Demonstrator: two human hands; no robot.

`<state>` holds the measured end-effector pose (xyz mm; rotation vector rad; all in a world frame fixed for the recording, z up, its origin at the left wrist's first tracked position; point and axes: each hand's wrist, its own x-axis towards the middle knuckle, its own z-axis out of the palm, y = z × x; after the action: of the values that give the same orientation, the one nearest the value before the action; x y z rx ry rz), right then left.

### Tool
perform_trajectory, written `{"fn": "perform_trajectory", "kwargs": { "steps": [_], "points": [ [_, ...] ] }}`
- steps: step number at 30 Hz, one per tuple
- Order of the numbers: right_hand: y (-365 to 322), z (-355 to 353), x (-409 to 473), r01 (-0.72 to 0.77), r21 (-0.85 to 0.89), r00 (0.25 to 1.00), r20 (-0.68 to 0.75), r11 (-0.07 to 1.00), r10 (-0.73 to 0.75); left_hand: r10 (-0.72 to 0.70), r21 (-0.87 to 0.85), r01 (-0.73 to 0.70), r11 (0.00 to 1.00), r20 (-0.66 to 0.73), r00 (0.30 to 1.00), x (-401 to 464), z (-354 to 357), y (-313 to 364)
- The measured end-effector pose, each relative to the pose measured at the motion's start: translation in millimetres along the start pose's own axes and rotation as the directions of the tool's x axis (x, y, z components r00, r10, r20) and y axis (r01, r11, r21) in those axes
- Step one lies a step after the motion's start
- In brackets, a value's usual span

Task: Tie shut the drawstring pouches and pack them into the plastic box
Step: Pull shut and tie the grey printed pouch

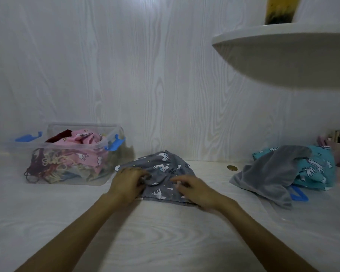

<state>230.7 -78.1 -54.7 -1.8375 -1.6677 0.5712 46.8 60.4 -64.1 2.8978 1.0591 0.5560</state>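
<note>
While seen from the head camera:
Grey pouch [161, 173]: flat on the bench [165, 232], middle.
Left hand [126, 185]: fingers curled, pinching its cloth.
Right hand [194, 190]: curled, gripping the pouch too.
Plastic box [71, 154]: left, holding pink pouches.
Teal pouches [314, 167]: right, under grey cloth [269, 173].

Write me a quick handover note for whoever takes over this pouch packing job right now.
Left hand and right hand: both on the grey unicorn-print fabric pouch at table centre, fingers curled at its drawstring; knot state unclear.
Clear plastic box with blue clips, left: already holds pink, maroon and other pouches.
Plain grey fabric pouch and teal unicorn-print pouch lie piled at right.
Left: finish this tie, box it, then the two at right.
</note>
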Motion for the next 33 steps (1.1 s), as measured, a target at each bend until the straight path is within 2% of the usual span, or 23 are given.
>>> {"fn": "perform_trajectory", "kwargs": {
  "steps": [2,4,6,8,10,12,14,17,21,26,29,33],
  "points": [
    [7.9,-15.7,-16.5,0.045,0.058,0.983,-0.182,0.997,-0.034,-0.109,-0.213,0.074,0.974,-0.155,0.982,-17.9,-4.8,-5.0],
    [24.0,-26.6,-37.5,-0.005,0.049,0.966,-0.259,0.999,0.017,-0.266,-0.387,0.182,0.904,-0.175,0.948,-41.8,-11.2,-8.2],
    [36.8,-32.6,-60.2,-0.123,0.019,0.974,-0.192,0.992,0.124,-0.324,-0.432,0.270,0.861,-0.056,0.944,-63.8,-16.1,-11.5],
    [43.6,-32.0,-77.8,-0.229,-0.098,0.973,-0.042,0.969,0.226,-0.299,-0.450,0.318,0.834,0.114,0.947,-82.8,-19.7,-7.3],
    [43.3,-23.0,-86.3,-0.229,-0.298,0.971,0.004,0.927,0.241,-0.229,-0.372,0.278,0.886,0.170,0.958,-95.0,-17.7,1.6],
    [37.3,-11.0,-88.3,-0.196,-0.403,0.979,-0.129,0.894,0.157,-0.217,-0.249,0.237,0.939,0.107,0.970,-100.2,-13.6,9.7],
    [29.6,-4.0,-87.7,-0.196,-0.461,0.951,-0.304,0.865,0.054,-0.272,-0.240,0.268,0.933,0.017,0.962,-101.4,-17.3,14.4],
    [28.5,-6.8,-89.0,-0.245,-0.408,0.895,-0.443,0.879,0.044,-0.308,-0.199,0.296,0.934,-0.033,0.951,-105.1,-25.4,7.8],
    [38.1,-19.1,-95.7,-0.283,-0.316,0.880,-0.460,0.905,0.115,-0.337,-0.166,0.325,0.931,-0.054,0.940,-117.4,-37.0,-10.0],
    [52.0,-50.2,-116.5,-0.404,-0.286,0.798,-0.574,0.869,0.182,-0.489,-0.084,0.482,0.872,-0.126,0.863,-130.9,-51.0,-47.8],
    [51.9,-51.6,-117.7,-0.452,-0.358,0.818,-0.532,0.817,0.219,-0.502,-0.011,0.502,0.865,-0.039,0.864,-125.4,-54.5,-49.1],
    [28.9,-51.8,-113.5,-0.429,-0.411,0.894,-0.323,0.804,0.312,-0.497,0.112,0.485,0.868,0.182,0.848,-109.2,-64.0,-26.6]
  ]
}}
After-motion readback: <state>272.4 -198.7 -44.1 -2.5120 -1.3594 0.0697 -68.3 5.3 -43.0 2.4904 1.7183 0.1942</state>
